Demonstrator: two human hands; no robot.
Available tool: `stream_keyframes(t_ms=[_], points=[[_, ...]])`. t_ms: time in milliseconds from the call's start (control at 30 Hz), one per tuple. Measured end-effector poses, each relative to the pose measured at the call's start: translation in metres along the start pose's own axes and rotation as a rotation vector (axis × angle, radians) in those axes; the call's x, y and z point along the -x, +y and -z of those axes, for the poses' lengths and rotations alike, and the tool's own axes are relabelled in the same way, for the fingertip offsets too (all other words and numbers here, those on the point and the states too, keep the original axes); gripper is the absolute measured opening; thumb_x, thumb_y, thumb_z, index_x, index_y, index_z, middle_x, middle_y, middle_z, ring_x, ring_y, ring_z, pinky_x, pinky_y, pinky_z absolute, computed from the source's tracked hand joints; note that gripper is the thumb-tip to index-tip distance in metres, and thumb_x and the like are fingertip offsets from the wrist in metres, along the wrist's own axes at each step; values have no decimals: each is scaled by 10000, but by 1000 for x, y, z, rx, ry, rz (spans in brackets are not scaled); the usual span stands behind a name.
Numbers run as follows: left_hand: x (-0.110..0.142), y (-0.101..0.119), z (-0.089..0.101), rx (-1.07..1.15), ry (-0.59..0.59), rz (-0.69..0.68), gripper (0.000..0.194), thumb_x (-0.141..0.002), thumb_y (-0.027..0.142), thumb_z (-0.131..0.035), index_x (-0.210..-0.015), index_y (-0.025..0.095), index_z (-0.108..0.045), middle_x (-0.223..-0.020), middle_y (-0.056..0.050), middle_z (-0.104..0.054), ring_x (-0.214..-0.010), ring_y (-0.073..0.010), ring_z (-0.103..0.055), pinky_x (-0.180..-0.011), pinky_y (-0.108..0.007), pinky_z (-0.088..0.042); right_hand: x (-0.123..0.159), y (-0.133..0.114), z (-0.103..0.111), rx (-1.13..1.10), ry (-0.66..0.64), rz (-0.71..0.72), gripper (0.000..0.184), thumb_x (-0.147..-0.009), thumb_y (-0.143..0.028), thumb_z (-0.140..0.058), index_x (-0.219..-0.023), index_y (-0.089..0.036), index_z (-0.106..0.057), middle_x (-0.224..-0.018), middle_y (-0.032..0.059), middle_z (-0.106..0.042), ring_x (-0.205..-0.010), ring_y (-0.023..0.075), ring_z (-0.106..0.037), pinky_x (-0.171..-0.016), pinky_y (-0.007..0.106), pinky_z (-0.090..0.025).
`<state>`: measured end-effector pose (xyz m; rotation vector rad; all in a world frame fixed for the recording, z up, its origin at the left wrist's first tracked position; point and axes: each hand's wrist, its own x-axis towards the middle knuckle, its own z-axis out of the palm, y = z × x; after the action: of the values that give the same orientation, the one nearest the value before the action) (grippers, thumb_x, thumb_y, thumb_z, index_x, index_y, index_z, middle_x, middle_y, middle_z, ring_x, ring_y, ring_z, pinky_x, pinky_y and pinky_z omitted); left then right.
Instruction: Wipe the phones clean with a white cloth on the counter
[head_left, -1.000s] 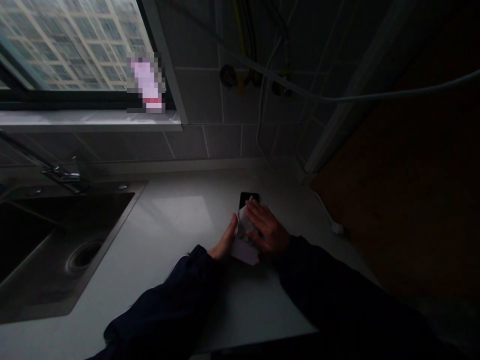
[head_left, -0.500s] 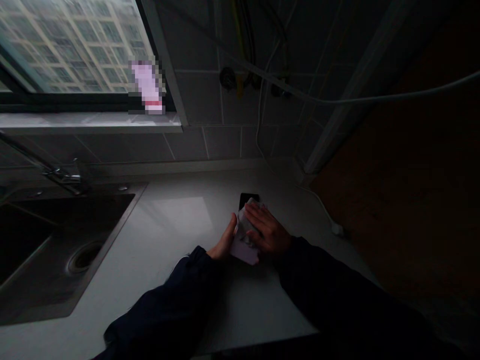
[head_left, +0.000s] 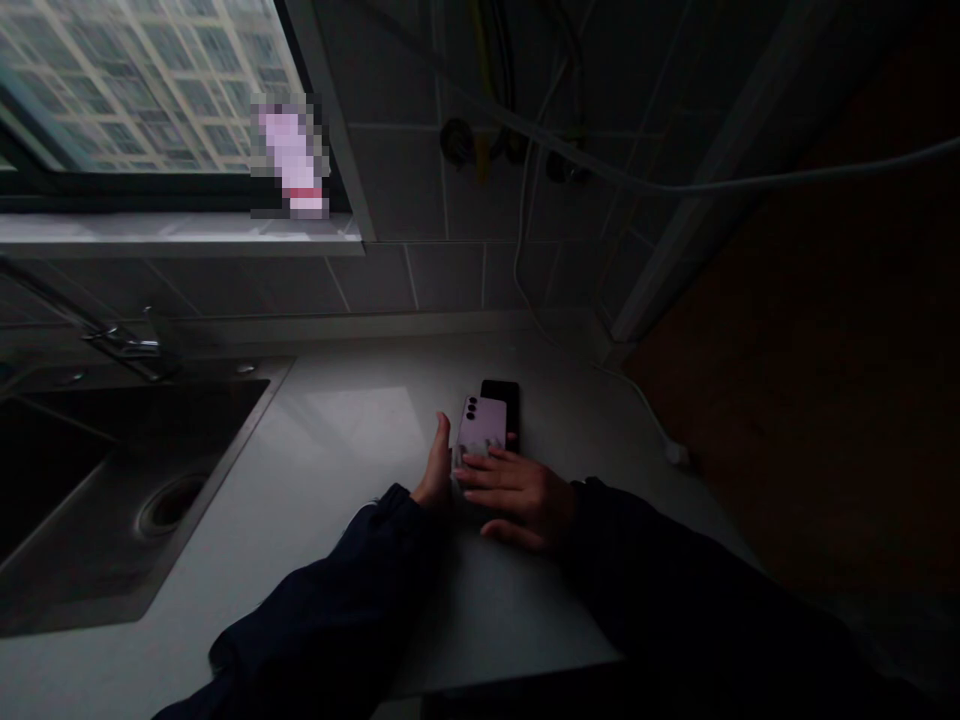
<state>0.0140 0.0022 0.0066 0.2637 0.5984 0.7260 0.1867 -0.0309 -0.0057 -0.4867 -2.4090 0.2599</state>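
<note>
1. a dim kitchen: a tiled wall [head_left: 420, 190] and a window [head_left: 142, 90] rise behind the far edge of the table [head_left: 352, 420].
2. a lilac phone [head_left: 480, 425] lies camera side up towards the table's far right corner, overlapping a black phone [head_left: 504, 395].
3. the left hand [head_left: 433, 475] stands on its edge, open, just beside the lilac phone and gripping nothing. the right hand [head_left: 517, 498] lies open, fingers resting across the phone's lower end, not closed around it.
4. with so loose a hold, the lilac phone could slip off the black one, and dragging could scratch either.
5. a steel sink [head_left: 150, 450] and tap [head_left: 127, 342] occupy the table's left side; a white cable [head_left: 637, 395] runs near its right corner.
</note>
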Motion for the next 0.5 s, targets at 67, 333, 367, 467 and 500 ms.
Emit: stream_keyframes(t_ms=[67, 333, 367, 467, 500], points=[[-1, 1, 2, 28, -16, 17, 1034, -915, 796, -125, -1304, -23, -622, -969, -242, -746, -932, -311, -738, -866, -402, -565, 0, 2, 5, -16, 60, 14, 294, -1011, -348, -538, -1129, -155, -726, -1305, 143, -704, -1360, 229, -565, -1157, 487, -417], [-10, -2, 19, 58, -113, -79, 858, -981, 685, -238, -1333, 2, -618, -1038, -227, -744, -989, -300, -727, -929, -397, -537, -3, 5, 16, -22, 150, 1, 175, -950, -229, -601, -1029, -168, -746, -1206, 126, -756, -1265, 222, -648, -1109, 443, -478], [-10, -2, 19, 52, -108, -86, 836, -984, 675, -259, -1324, 4, -626, -1028, -224, -747, -988, -299, -728, -927, -394, -539, -3, 5, 15, -21, 139, 7, 183, -948, -233, -605, -1043, -169, -747, -1224, 127, -748, -1282, 226, -635, -1108, 448, -480], [-8, -4, 16, 19, -60, -80, 835, -977, 689, -273, -1274, 11, -659, -956, -207, -759, -975, -293, -735, -908, -378, -551, -2, 4, 8, -27, 90, 2, 291, -967, -320, -592, -1188, -175, -716, -1312, 127, -703, -1354, 245, -571, -1148, 501, -431], [-7, -5, 14, 5, -38, -75, 841, -976, 697, -269, -1252, 11, -669, -937, -203, -761, -977, -290, -736, -905, -370, -553, -2, 4, 6, -34, 72, -5, 355, -975, -363, -580, -1258, -176, -684, -1345, 128, -682, -1380, 251, -543, -1166, 524, -402]])
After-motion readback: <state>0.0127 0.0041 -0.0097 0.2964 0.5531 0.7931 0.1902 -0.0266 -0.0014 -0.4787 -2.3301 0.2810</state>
